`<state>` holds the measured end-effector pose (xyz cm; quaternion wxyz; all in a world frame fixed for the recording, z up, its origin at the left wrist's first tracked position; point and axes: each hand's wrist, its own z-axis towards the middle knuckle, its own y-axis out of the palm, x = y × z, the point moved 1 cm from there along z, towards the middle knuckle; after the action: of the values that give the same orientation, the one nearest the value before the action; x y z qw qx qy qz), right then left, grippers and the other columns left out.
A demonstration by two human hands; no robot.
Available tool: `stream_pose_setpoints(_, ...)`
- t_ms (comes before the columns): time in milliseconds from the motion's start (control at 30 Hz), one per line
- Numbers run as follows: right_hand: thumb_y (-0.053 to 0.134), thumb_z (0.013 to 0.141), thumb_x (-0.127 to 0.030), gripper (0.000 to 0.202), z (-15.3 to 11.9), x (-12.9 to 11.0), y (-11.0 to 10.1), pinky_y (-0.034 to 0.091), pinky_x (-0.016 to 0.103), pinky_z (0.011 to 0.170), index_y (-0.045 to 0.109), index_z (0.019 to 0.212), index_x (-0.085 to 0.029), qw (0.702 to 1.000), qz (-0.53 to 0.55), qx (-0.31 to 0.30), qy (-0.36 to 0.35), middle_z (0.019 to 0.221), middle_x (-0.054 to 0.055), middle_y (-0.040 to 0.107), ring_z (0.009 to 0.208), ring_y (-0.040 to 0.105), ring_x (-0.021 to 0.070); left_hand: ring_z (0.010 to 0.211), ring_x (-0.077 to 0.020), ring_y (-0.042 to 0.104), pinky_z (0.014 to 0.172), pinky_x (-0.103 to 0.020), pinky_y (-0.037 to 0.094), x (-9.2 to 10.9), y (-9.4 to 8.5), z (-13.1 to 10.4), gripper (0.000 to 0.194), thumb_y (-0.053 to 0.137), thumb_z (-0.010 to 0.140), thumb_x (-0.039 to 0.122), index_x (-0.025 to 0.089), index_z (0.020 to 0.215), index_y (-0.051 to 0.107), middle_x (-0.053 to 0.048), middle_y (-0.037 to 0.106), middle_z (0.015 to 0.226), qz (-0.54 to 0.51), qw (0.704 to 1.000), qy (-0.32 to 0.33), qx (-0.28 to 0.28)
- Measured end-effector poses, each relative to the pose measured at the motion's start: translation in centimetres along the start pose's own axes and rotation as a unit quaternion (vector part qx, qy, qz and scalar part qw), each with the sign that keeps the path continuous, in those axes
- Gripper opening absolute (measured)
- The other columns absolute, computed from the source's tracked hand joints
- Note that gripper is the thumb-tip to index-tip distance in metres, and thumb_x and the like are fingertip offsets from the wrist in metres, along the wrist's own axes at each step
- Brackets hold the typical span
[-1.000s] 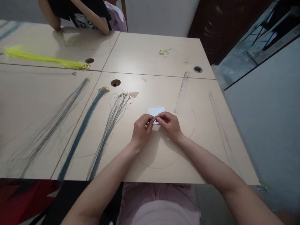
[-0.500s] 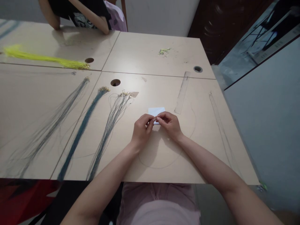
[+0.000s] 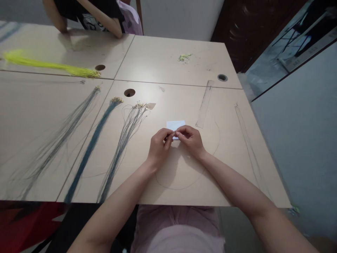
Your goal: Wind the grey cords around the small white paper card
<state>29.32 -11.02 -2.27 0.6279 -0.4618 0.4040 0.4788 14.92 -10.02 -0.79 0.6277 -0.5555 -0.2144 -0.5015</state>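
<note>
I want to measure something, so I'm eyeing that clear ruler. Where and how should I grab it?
Take the clear ruler near its closer end, probably pinching its two long edges from above, coming from the wearer's side. It lies flat, narrow and slanting away, with that end nearest the right hand.
</note>
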Motion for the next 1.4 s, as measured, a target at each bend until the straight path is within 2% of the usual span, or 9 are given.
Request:
stream_pose_setpoints(133, 0.057, 0.077, -0.024, 0.008, -0.06, -0.04, -0.01, 0.047, 0.026, 0.064, 0.063, 0.074, -0.019, 1.0, -0.001, 0.001, 0.0, 0.074, 0.002, 0.064, 0.07, 0.06, 0.0134, 0.067, -0.0116, 0.056, 0.06, -0.024, 0.043, 0.0, 0.05, -0.03, 0.01, 0.05, 0.082, 0.022, 0.017, 0.079, 0.059, -0.003, 0.061, 0.075, -0.007, 1.0, -0.009, 0.004)
stream_pose_setpoints(433, 0.055, 0.078, -0.024, 0.011, 0.01, 0.1, 0.26, 0.048, 0.028, 0.067, 0.063, 0.085, -0.019, 1.0, 0.012, -0.007, -0.003, 0.082, 0.003, 0.065, 0.075, 0.061, 0.0142, 0.062, -0.0108, 0.056, 0.06, -0.023, 0.043, -0.17, -0.37, 0.48, 0.016, 0.054, 0.079, 0.032, 0.016, 0.08, 0.06, -0.001, 0.061, 0.071, -0.105, 0.99, -0.094, 0.008)
stream_pose_setpoints(733, 0.056, 0.078, -0.024, 0.008, -0.04, -0.4, 0.04, 0.046, 0.028, 0.065, 0.061, 0.074, -0.02, 0.999, -0.044, 0.007, -0.031, 0.075, 0.002, 0.063, 0.071, 0.058, 0.0144, 0.067, -0.0114, 0.056, 0.067, -0.024, 0.045, -0.02, -0.47, 0.57, 0.019, 0.055, 0.078, 0.035, 0.016, 0.08, 0.06, -0.002, 0.062, 0.073, -0.177, 0.974, -0.141, -0.03)
stream_pose_setpoints(1033, 0.053, 0.078, -0.021, 0.008, -0.05, -0.52, 0.02, 0.044, 0.027, 0.064, 0.06, 0.074, -0.02, 0.998, -0.057, 0.005, -0.04, 0.072, 0.001, 0.061, 0.069, 0.056, 0.014, 0.064, -0.01, 0.054, 0.065, -0.023, 0.044, 0.0, -0.7, 0.61, 0.014, 0.056, 0.077, 0.03, 0.017, 0.081, 0.059, -0.001, 0.06, 0.074, -0.172, 0.973, -0.156, -0.019)
stream_pose_setpoints(1400, 0.052, 0.079, -0.02, 0.009, -0.13, -0.52, 0.14, 0.045, 0.028, 0.065, 0.059, 0.075, -0.022, 0.996, -0.07, -0.013, -0.063, 0.076, 0.001, 0.06, 0.07, 0.055, 0.0139, 0.063, -0.0107, 0.052, 0.062, -0.023, 0.041, -0.06, -0.89, 0.74, 0.015, 0.056, 0.075, 0.03, 0.016, 0.072, 0.059, 0.0, 0.057, 0.066, -0.164, 0.972, -0.164, -0.032)
